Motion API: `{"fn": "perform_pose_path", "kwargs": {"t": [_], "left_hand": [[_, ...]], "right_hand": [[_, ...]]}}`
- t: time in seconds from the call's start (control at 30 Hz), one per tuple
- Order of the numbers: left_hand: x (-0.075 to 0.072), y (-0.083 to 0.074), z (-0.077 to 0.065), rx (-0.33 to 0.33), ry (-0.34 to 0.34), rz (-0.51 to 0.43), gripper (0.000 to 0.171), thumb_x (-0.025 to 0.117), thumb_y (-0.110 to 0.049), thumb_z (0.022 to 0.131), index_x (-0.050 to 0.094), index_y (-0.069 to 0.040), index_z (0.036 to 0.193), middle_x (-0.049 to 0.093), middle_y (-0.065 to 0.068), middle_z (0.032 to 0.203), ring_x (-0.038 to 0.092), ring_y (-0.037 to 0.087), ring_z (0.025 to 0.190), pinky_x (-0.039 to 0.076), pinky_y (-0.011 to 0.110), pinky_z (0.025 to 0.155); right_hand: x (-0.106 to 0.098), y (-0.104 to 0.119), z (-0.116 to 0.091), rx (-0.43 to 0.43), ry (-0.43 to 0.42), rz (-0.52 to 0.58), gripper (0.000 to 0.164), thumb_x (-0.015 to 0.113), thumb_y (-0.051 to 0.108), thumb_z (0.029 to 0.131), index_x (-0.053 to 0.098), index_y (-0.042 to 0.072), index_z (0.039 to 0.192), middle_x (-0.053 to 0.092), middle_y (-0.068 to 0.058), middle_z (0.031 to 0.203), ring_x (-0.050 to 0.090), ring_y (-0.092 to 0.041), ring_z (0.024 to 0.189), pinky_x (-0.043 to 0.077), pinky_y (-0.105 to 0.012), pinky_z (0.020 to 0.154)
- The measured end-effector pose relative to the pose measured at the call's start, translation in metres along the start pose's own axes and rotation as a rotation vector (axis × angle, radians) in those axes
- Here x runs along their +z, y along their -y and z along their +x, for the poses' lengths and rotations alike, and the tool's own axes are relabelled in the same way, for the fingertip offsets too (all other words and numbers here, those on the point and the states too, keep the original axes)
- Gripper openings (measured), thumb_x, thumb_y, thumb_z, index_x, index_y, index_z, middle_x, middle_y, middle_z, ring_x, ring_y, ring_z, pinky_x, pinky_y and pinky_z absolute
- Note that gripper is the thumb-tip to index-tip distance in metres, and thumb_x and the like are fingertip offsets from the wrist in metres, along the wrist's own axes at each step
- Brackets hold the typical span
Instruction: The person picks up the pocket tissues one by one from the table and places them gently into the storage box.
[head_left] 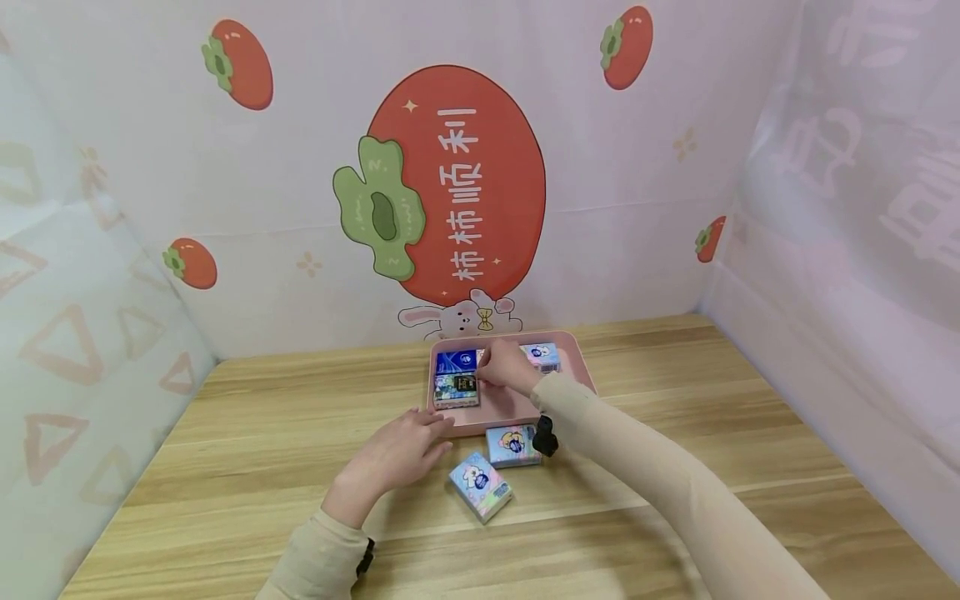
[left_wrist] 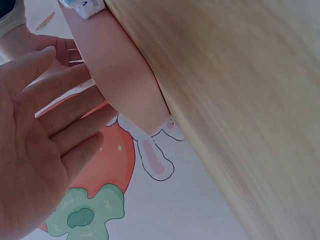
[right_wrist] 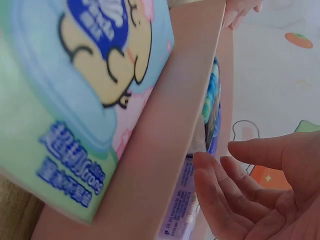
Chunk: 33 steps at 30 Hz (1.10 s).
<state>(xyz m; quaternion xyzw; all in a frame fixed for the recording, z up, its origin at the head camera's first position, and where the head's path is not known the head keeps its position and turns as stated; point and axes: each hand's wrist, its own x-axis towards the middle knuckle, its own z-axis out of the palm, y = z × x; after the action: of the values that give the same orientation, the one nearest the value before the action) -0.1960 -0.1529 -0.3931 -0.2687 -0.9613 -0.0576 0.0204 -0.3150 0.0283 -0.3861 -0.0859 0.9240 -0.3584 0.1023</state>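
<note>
A pink tray [head_left: 517, 408] stands on the table near the wall, holding several small tissue packs. On its left lie a dark blue pack [head_left: 450, 362] and a dark-labelled patterned pack [head_left: 455, 390]; a light blue pack [head_left: 542, 356] lies at the back right. My right hand [head_left: 507, 367] is inside the tray beside the left packs, partly hiding what lies behind it. In the right wrist view its loosely bent fingers reach a purple pack [right_wrist: 179, 205], with a gap between thumb and index. My left hand [head_left: 401, 447] touches the tray's front left corner with extended fingers.
Two light blue tissue packs lie on the table in front of the tray: one bear-printed pack [head_left: 513, 446] against its front edge, and a tilted pack [head_left: 481, 487] nearer me. A printed cloth wall [head_left: 300, 167] rises behind the table.
</note>
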Motion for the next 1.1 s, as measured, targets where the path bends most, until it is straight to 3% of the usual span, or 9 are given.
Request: {"fn": "perform_pose_path", "kwargs": {"t": [0.27,0.43,1.1], "left_hand": [[0.001,0.002,0.000,0.011,-0.014,-0.004,0.039,0.052,-0.034,0.088,0.057,-0.013,0.119,0.056,0.010,0.120,0.051,0.029,0.111,0.041,0.045,0.096],[0.001,0.003,0.000,0.023,-0.023,0.001,0.038,0.053,-0.034,0.088,0.057,-0.012,0.119,0.057,0.009,0.118,0.052,0.028,0.110,0.041,0.044,0.096],[0.000,0.003,0.000,0.020,-0.024,0.002,0.039,0.052,-0.034,0.088,0.056,-0.012,0.120,0.056,0.010,0.120,0.051,0.029,0.112,0.039,0.045,0.098]], "right_hand": [[-0.003,0.003,-0.019,-0.028,-0.022,-0.077,0.011,0.065,0.022,0.080,0.059,0.013,0.081,0.062,-0.003,0.075,0.058,-0.017,0.065,0.051,-0.026,0.052],[-0.005,0.006,-0.035,-0.065,-0.039,-0.135,0.012,0.066,0.025,0.079,0.060,0.015,0.081,0.060,0.003,0.075,0.056,-0.012,0.065,0.048,-0.022,0.052],[-0.004,0.004,-0.086,-0.206,0.021,-0.183,0.012,0.068,0.026,0.077,0.060,0.017,0.080,0.059,0.004,0.071,0.053,-0.008,0.059,0.046,-0.021,0.049]]}}
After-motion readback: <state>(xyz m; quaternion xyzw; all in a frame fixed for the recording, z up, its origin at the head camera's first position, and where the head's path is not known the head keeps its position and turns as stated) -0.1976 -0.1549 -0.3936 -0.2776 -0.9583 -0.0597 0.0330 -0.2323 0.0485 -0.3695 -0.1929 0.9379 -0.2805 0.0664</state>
